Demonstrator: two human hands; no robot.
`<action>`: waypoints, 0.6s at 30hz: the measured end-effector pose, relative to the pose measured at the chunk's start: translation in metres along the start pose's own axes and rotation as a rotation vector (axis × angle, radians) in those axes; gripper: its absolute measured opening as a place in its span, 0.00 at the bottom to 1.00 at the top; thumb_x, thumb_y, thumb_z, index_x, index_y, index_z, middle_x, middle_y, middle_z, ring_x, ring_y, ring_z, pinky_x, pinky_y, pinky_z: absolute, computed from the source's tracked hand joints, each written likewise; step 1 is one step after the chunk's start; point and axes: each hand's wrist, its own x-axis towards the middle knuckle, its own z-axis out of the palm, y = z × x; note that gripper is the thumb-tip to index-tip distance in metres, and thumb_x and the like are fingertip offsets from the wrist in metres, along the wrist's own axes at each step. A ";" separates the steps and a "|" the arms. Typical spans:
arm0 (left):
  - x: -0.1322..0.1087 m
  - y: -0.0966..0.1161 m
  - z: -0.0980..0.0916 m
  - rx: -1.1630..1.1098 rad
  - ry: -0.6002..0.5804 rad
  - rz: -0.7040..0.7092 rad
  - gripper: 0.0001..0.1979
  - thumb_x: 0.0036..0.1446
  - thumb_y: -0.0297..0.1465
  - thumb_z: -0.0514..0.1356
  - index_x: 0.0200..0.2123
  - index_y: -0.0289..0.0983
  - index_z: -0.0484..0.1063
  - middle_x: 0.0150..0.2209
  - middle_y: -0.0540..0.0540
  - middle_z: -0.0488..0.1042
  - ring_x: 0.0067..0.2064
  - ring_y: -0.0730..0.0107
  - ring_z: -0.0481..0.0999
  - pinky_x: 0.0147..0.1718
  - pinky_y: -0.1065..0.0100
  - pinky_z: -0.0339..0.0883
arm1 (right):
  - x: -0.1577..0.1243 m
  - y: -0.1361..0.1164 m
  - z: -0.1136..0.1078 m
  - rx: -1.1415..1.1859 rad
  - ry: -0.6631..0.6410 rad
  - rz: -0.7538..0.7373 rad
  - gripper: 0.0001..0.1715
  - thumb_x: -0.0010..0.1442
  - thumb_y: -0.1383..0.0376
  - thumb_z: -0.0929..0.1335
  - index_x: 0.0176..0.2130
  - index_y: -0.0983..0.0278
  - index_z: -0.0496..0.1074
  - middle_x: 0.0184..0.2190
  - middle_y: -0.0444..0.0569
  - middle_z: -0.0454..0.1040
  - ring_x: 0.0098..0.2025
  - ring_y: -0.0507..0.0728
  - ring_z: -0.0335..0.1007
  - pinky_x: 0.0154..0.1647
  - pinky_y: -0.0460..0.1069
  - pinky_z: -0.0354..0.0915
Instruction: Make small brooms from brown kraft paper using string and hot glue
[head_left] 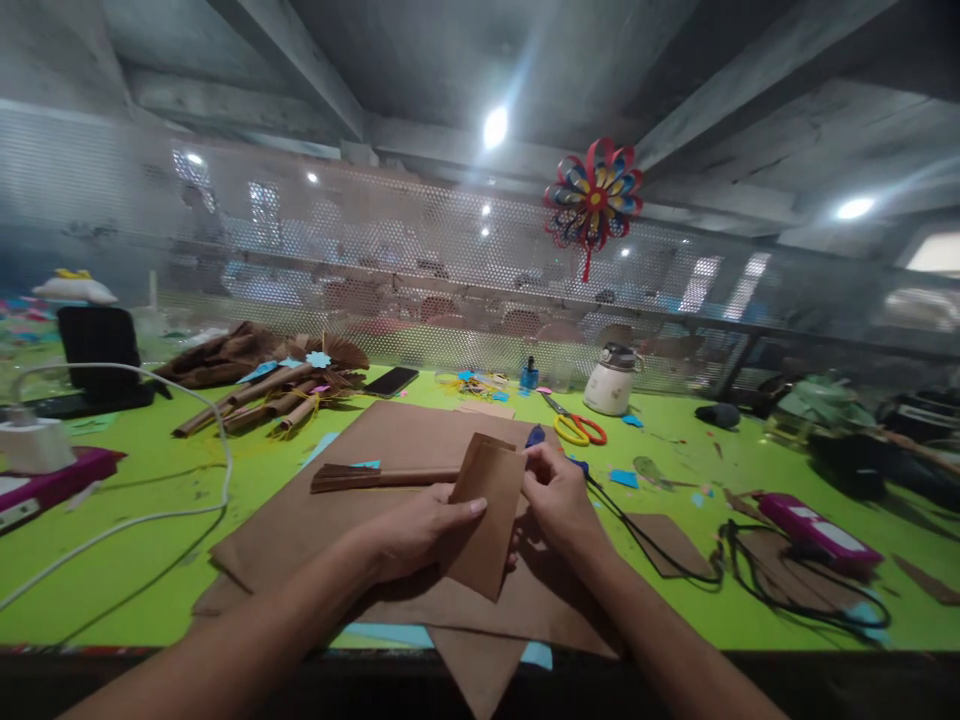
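Upright in my left hand (431, 530) is a folded piece of brown paper (491, 520), the thumb across its front and the fingers behind. At its upper right edge, my right hand (559, 490) pinches the folded paper between thumb and fingers. Below and behind lie large brown paper sheets (300, 550). A rolled brown paper stick with a fringed end (345, 478) rests on them, partly hidden by the held paper. Just beyond my right hand is a blue tool (535, 436) with a black cord, mostly hidden.
Scissors (574, 425), a small blue bottle (529, 374) and a white jar (611, 380) stand or lie beyond the sheets. Brown paper flowers (300, 385) and a phone (391, 380) are at back left. Purple power strips (817, 535) and cords lie on both sides.
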 end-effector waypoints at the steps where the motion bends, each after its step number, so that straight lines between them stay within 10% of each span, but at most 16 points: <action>1: 0.000 0.000 0.000 -0.009 0.005 0.001 0.18 0.55 0.37 0.61 0.44 0.29 0.72 0.41 0.32 0.76 0.42 0.51 0.77 0.48 0.49 0.63 | 0.000 0.000 0.000 0.003 -0.010 -0.006 0.04 0.49 0.65 0.66 0.26 0.65 0.68 0.22 0.42 0.67 0.26 0.52 0.62 0.27 0.46 0.59; 18: -0.001 0.002 0.004 0.012 -0.011 -0.007 0.18 0.58 0.38 0.58 0.43 0.28 0.72 0.37 0.33 0.77 0.36 0.55 0.78 0.42 0.53 0.68 | -0.002 -0.002 0.006 0.165 -0.024 -0.003 0.17 0.48 0.66 0.68 0.40 0.64 0.68 0.27 0.46 0.74 0.29 0.55 0.70 0.26 0.46 0.65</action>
